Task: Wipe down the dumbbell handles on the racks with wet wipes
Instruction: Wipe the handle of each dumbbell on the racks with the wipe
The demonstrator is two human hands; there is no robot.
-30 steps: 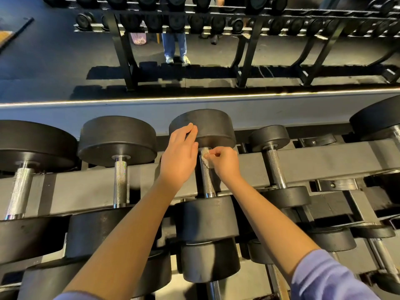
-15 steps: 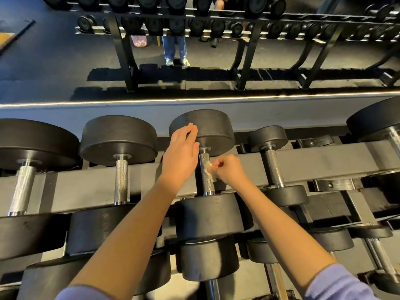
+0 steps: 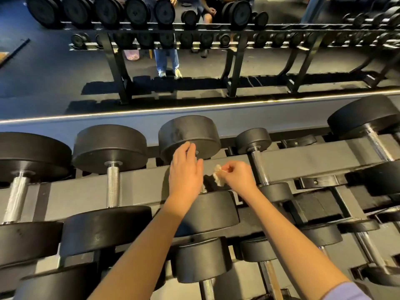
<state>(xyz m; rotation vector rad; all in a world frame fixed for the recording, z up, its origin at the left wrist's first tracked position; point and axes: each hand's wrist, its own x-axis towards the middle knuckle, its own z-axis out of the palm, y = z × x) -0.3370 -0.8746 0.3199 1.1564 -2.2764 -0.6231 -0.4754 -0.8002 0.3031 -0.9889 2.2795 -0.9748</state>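
At a gym rack [image 3: 140, 185], a person's left hand [image 3: 185, 172] lies flat, fingers straight and gripping nothing, fingertips on the far head of a black dumbbell [image 3: 207, 213]. The right hand [image 3: 239, 177], at 3 o'clock of the left, pinches a crumpled white wipe [image 3: 217, 176] between thumb and fingertips, just beside the bar but seemingly apart from it. The dumbbell sits in the rack's top row at the centre of the view, its long axis running from 12 to 6 o'clock, one head at each end. Its handle is almost wholly hidden beneath the left hand. The weight looks heavy and rigid and is best left cradled, steadied by a head. The wipe is light, limp and damp, likely to bunch or tear on knurled steel, so it probably wants wrapping round the bar at mid-length. A smaller dumbbell [image 3: 258, 167] waits at 3 o'clock.
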